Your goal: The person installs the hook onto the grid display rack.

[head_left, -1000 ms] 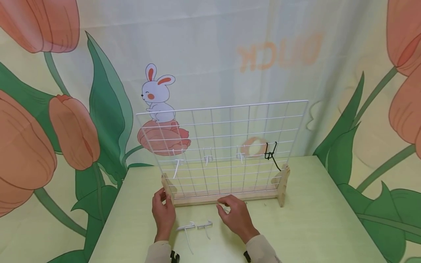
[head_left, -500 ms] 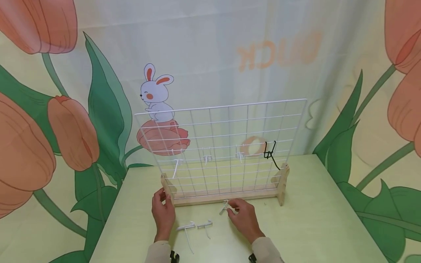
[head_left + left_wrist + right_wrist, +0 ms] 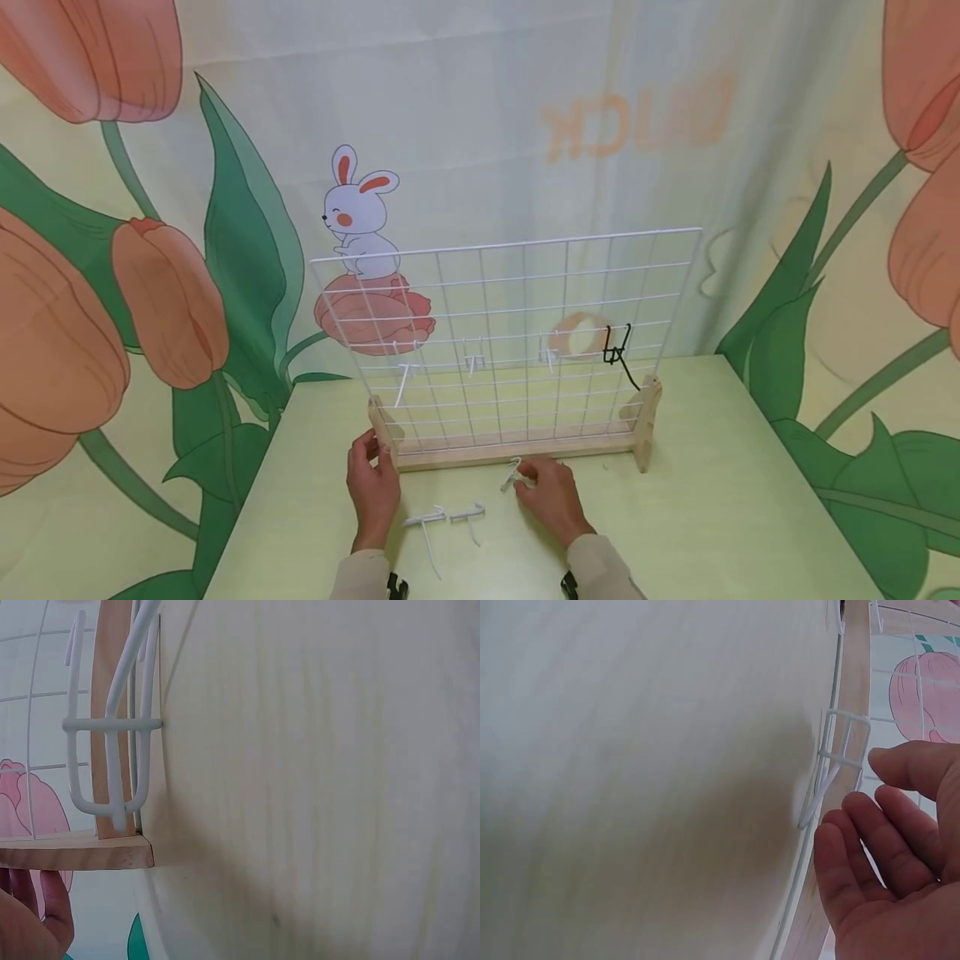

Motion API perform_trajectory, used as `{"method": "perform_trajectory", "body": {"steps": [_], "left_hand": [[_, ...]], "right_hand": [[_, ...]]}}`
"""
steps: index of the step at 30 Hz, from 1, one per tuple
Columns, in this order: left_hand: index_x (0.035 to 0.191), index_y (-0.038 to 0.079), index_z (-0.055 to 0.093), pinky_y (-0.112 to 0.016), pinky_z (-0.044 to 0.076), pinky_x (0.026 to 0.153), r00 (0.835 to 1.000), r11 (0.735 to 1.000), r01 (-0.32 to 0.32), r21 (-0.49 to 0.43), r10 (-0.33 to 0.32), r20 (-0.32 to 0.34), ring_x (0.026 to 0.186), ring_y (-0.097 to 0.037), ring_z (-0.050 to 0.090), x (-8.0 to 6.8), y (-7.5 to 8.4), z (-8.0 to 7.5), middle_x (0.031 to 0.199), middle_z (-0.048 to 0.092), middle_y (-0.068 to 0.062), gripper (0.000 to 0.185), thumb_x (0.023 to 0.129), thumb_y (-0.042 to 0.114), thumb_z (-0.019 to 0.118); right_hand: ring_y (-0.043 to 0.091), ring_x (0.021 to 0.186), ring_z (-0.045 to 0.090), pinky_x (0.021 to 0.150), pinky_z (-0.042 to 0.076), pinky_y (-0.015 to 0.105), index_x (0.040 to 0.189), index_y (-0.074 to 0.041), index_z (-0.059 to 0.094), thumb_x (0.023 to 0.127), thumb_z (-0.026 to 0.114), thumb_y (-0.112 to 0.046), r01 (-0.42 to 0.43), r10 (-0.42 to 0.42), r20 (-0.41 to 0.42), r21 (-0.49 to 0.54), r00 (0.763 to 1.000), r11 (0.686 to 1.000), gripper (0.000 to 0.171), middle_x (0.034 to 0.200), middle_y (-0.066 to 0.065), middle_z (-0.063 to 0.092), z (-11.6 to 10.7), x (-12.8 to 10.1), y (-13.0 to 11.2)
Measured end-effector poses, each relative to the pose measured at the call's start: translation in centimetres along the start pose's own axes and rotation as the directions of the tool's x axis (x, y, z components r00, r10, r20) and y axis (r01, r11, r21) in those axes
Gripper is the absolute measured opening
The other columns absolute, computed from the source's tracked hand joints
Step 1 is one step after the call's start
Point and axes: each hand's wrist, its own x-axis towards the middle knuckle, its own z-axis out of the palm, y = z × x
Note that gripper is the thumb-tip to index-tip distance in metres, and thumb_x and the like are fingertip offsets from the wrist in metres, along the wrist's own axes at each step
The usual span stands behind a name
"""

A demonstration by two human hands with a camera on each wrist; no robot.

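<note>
A white wire grid panel (image 3: 504, 333) stands upright in a wooden base (image 3: 517, 450). My left hand (image 3: 373, 492) rests against the outer side of the base's left foot (image 3: 75, 855), its fingers loosely bent. My right hand (image 3: 553, 497) is by the middle of the base, thumb and fingers apart beside a white wire hook (image 3: 846, 742). That hook (image 3: 511, 474) lies near the base's front edge; whether a fingertip touches it, I cannot tell. Two more white hooks, a longer one (image 3: 426, 522) and a shorter one (image 3: 469, 514), lie between my hands.
On the grid hang several hooks in a row: a long white hook (image 3: 403, 383), two short white ones (image 3: 474, 363) (image 3: 549, 358), and a black hook (image 3: 615, 355) at the right. A printed curtain (image 3: 480, 125) hangs behind the pale table (image 3: 720, 467).
My right hand has shifted slightly right and down, and the white hook it mostly covered a second ago now shows to its left. The left hand stays at the foot.
</note>
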Motion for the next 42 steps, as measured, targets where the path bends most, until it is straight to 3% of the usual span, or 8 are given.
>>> {"method": "perform_trajectory", "body": {"steps": [9, 12, 17, 23, 26, 32, 37, 42], "left_hand": [[0.14, 0.008, 0.058, -0.007, 0.045, 0.081, 1.0, 1.0, 0.007, -0.005, -0.007, 0.001, 0.115, -0.028, 0.064, 0.0, 0.0, -0.1, 0.125, 0.063, -0.014, 0.034, 0.106, 0.006, 0.06], [0.14, 0.008, 0.058, -0.015, 0.053, 0.083, 1.0, 1.0, 0.004, 0.002, -0.004, 0.001, 0.115, -0.027, 0.064, 0.0, -0.1, -0.1, 0.125, 0.063, -0.014, 0.034, 0.106, 0.006, 0.06], [0.141, 0.008, 0.057, -0.043, 0.06, 0.09, 1.0, 1.0, 0.003, 0.008, -0.003, 0.001, 0.116, -0.027, 0.064, -0.1, -0.1, -0.1, 0.126, 0.063, -0.014, 0.034, 0.107, 0.006, 0.059], [0.141, 0.007, 0.057, -0.038, 0.06, 0.09, 1.0, 1.0, -0.004, 0.002, 0.004, 0.002, 0.115, -0.028, 0.064, -0.1, -0.2, 0.0, 0.126, 0.063, -0.014, 0.034, 0.107, 0.007, 0.059], [0.141, 0.007, 0.056, -0.049, 0.06, 0.091, 1.0, 1.0, -0.007, 0.003, 0.007, -0.002, 0.115, -0.028, 0.064, 0.0, -0.1, 0.0, 0.126, 0.063, -0.014, 0.034, 0.107, 0.006, 0.059], [0.14, 0.006, 0.057, -0.051, 0.06, 0.091, 1.0, 1.0, -0.01, -0.007, 0.01, -0.003, 0.114, -0.029, 0.064, -0.1, 0.1, 0.0, 0.125, 0.063, -0.015, 0.033, 0.107, 0.006, 0.06], [0.139, 0.006, 0.058, -0.045, 0.061, 0.089, 1.0, 1.0, -0.018, -0.002, 0.018, -0.005, 0.114, -0.029, 0.065, -0.1, 0.0, 0.0, 0.123, 0.064, -0.015, 0.033, 0.106, 0.005, 0.06], [0.138, 0.006, 0.058, -0.017, 0.054, 0.084, 1.0, 1.0, -0.021, -0.002, 0.021, -0.008, 0.113, -0.028, 0.065, 0.0, -0.1, 0.0, 0.123, 0.064, -0.015, 0.033, 0.106, 0.005, 0.061]], "right_hand": [[0.019, 0.088, 0.075, 0.078, 0.061, 0.038, 0.093, -0.011, 0.079, 0.086, 0.085, -0.009, 0.025, -0.026, -0.007, -0.062, 1.0, 0.998, 0.01, 0.094, 0.003, 0.08, 0.6, 0.3, -0.5], [0.019, 0.086, 0.074, 0.077, 0.059, 0.038, 0.088, -0.013, 0.077, 0.085, 0.085, -0.009, 0.039, -0.04, -0.003, -0.079, 0.999, 0.996, 0.01, 0.091, 0.002, 0.079, 0.8, 0.4, -0.6], [0.014, 0.082, 0.07, 0.073, 0.057, 0.034, 0.086, -0.015, 0.076, 0.085, 0.085, -0.009, 0.035, -0.035, 0.004, -0.088, 0.999, 0.995, 0.011, 0.088, -0.002, 0.076, 1.0, 0.4, -0.3], [0.011, 0.082, 0.07, 0.074, 0.058, 0.033, 0.089, -0.015, 0.077, 0.085, 0.083, -0.003, 0.04, -0.039, 0.01, -0.082, 0.999, 0.996, 0.014, 0.09, -0.003, 0.077, 1.0, 0.4, 0.0], [0.011, 0.081, 0.07, 0.073, 0.058, 0.032, 0.09, -0.015, 0.078, 0.086, 0.083, -0.001, 0.059, -0.058, 0.014, -0.08, 0.998, 0.995, 0.015, 0.088, -0.002, 0.077, 0.9, 0.4, 0.1], [0.01, 0.079, 0.068, 0.07, 0.057, 0.029, 0.09, -0.014, 0.079, 0.085, 0.084, 0.0, 0.068, -0.066, 0.027, -0.073, 0.997, 0.995, 0.016, 0.086, -0.002, 0.077, 0.7, 0.5, 0.3], [0.009, 0.078, 0.067, 0.069, 0.056, 0.028, 0.091, -0.014, 0.079, 0.085, 0.082, 0.002, 0.06, -0.057, 0.043, -0.056, 0.997, 0.997, 0.017, 0.086, -0.001, 0.076, 0.6, 0.6, 0.4], [0.007, 0.077, 0.065, 0.069, 0.055, 0.026, 0.091, -0.014, 0.078, 0.086, 0.082, 0.0, 0.043, -0.04, 0.042, -0.061, 0.998, 0.997, 0.015, 0.084, -0.005, 0.074, 0.6, 0.6, 0.4]]}}
